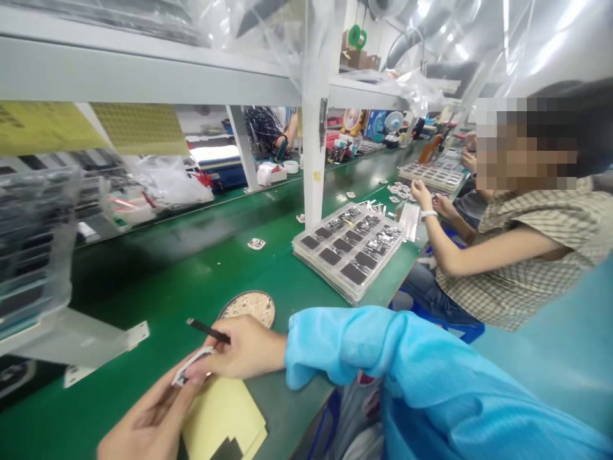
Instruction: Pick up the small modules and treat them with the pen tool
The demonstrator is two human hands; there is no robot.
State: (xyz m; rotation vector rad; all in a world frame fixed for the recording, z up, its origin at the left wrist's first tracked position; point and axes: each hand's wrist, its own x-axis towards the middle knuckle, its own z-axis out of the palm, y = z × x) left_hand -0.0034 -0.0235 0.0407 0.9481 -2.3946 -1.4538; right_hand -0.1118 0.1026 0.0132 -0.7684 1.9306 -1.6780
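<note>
My left hand [156,412] is closed on a small white-edged part with a dark face [181,377], pinched between thumb and fingers above the green table. My right hand [246,345] meets it there, its fingertips over the part. A thin black stick-like tool [204,329] juts out from my right fingers, its far end pointing up and left. Under both hands lies a stack of yellow paper sheets [227,415], with a black piece [228,450] on it. Just beyond my right hand sits a round dish [251,308] with tan, speckled contents.
A stack of clear compartment trays [354,297] with dark parts stands ahead on the green table [182,287]. One loose white part [257,244] lies nearby. A white post [313,166] holds up a shelf; a metal bracket [86,338] is at left. A co-worker [531,255] sits at right.
</note>
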